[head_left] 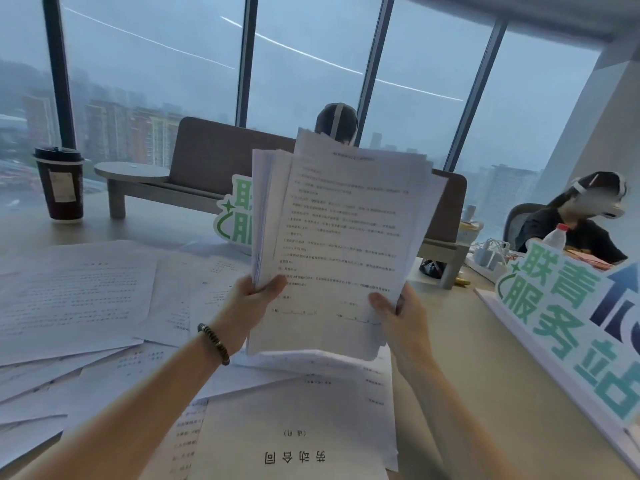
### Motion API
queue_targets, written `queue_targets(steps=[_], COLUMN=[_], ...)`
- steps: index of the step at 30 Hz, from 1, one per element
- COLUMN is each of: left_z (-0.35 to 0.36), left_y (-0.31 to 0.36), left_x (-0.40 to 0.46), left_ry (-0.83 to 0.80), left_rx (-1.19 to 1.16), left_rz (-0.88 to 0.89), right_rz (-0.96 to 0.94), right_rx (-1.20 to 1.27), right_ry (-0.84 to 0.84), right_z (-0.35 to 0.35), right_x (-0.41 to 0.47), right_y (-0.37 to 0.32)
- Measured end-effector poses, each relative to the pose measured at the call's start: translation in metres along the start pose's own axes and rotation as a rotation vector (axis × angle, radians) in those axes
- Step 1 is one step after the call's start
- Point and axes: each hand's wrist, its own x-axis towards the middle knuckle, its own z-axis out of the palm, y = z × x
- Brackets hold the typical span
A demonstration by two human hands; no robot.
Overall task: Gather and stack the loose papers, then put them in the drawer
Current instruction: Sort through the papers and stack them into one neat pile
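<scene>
head view: both hands grip a stack of papers point(332, 244) upright above the bench point(450, 341), left hand point(254, 299) at its lower left, right hand point(398, 317) at its lower right; loose sheets point(76, 292) lie spread beneath.

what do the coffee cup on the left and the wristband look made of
Coffee cup: likely paper, matte dark wall with a stuck-on label, under a glossy black lid that looks plastic. Wristband: a string of small dark and pale beads, perhaps wood or stone; too small to tell.
</scene>
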Motion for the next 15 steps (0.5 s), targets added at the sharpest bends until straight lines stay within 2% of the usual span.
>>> queue_targets(steps=[6, 11, 15], left_z=[0.001, 0.001, 0.003], left_y=[0.004, 0.005, 0.002], left_x=[-0.007, -0.008, -0.011], left_ry=[-0.039, -0.061, -0.054], left_rx=[-0.071, -0.055, -0.018], left_rz=[-0.006, -0.013, 0.019], right_rz=[-0.050, -0.077, -0.119], right_rx=[0.125, 0.252, 0.222], right_ry=[-0.030, -0.128, -0.125], right_z=[0.000, 0.005, 0.014], right_x=[-0.004, -0.009, -0.017], right_y=[-0.005, -0.010, -0.010])
